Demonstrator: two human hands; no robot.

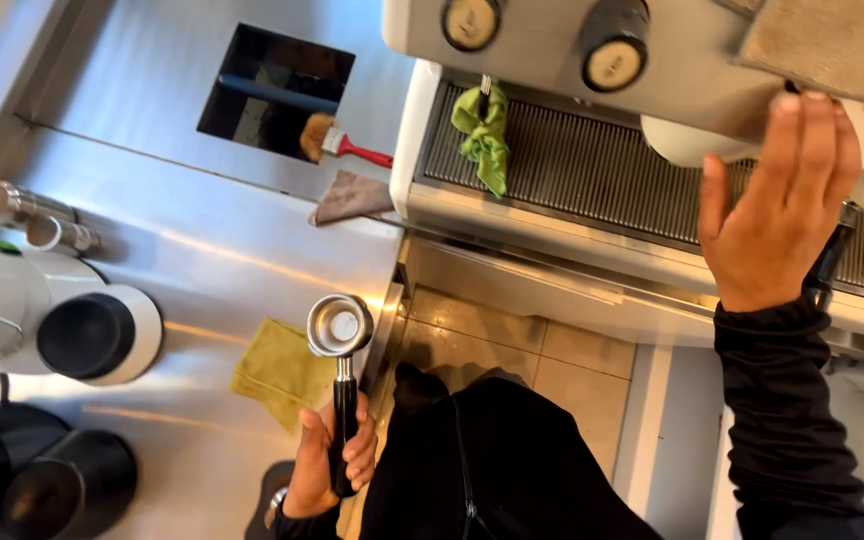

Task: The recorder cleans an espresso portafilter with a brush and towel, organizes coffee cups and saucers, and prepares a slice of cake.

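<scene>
**Portafilter held level in one hand, the other hand up at the machine**

From my feed I see the left hand (330,462) wrapped around the black handle of a portafilter (340,330), fingers (360,455) curled tight about the grip and thumb laid along it. The steel basket points away from the body and sits level over the edge of the steel bench (202,260), its open top facing up, which I judge keeps whatever is inside from tipping out. Just left of it a yellow cloth (277,370) lies flat on the bench.

The right hand (772,200) is raised against the front of the espresso machine (552,50), fingers (812,140) straight and close together, thumb apart; it grips nothing that I can see. Below it runs the ribbed drip tray (592,170), with a green cloth (484,135) hanging from a steam wand at its left end. A red-handled brush (337,142) rests by the square bench opening.
</scene>
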